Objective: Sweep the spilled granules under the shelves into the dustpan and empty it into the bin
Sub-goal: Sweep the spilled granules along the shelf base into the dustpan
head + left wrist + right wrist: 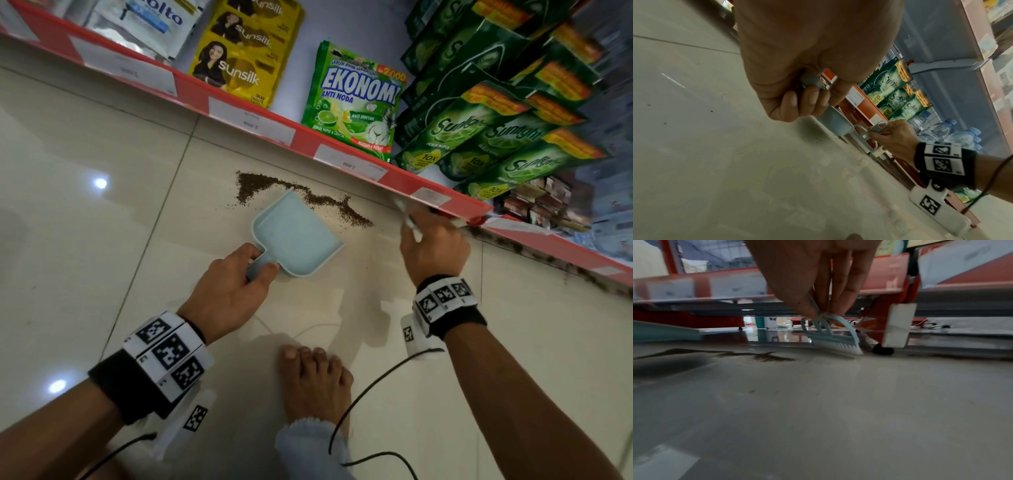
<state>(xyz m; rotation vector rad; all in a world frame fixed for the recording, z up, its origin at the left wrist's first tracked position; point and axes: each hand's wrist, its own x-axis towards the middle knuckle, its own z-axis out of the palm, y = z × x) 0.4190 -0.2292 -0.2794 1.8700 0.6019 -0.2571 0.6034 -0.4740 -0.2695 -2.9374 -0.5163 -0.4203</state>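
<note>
Sweeping step: left hand [226,291] grasps the dustpan [294,236] handle, right hand [433,246] pinches the brush [835,340]; next, draw granules [308,198] leftward into it

Pale blue dustpan [296,236] at frame centre; dark brown granules [308,197] above it; red shelf edge [239,102] crossing diagonally; black-and-white checkered wristbands [164,353] below.

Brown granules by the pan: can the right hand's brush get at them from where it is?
Probably yes: the right hand holds the small pale-blue brush on bare tile floor, nothing between it and the brown granules.
</note>
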